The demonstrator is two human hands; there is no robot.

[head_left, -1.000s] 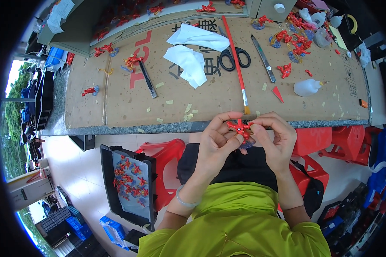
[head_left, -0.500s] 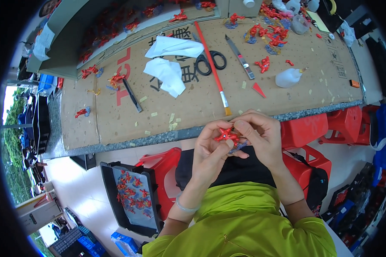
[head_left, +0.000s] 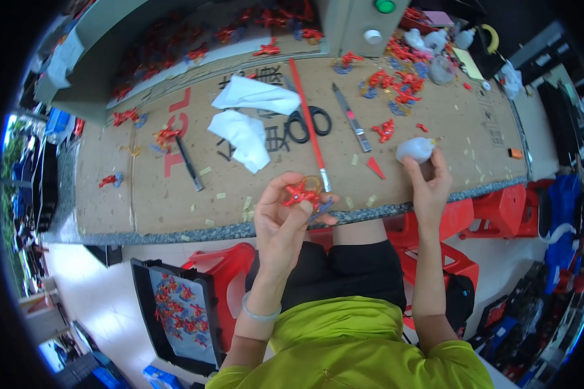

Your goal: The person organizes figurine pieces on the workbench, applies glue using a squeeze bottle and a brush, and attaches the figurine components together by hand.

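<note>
My left hand (head_left: 276, 223) pinches a small red figurine (head_left: 298, 193) with translucent yellow and blue parts, just over the table's front edge. To the right, my right hand (head_left: 431, 188) has its thumb and fingers around a white squeeze bottle (head_left: 414, 150) with a thin yellowish tip. A red paintbrush (head_left: 310, 117) lies just beyond the figurine, across black-handled scissors (head_left: 318, 121). Between brush and bottle are a craft knife (head_left: 352, 120), a red cone-shaped piece (head_left: 376, 167) and another red figure (head_left: 383, 131).
White cloths (head_left: 256, 94) and black tweezers (head_left: 189, 165) lie on the cardboard-covered table (head_left: 156, 201). Several figurines (head_left: 396, 84) cluster at the far right; more fill a cabinet (head_left: 84, 97) at the back. Below left, a black tray (head_left: 146, 305) of figurines rests by a red stool (head_left: 230, 266).
My right hand has left the figurine and moved right and forward onto the squeeze bottle. My left hand keeps the figurine and appears further left. The whole view has shifted.
</note>
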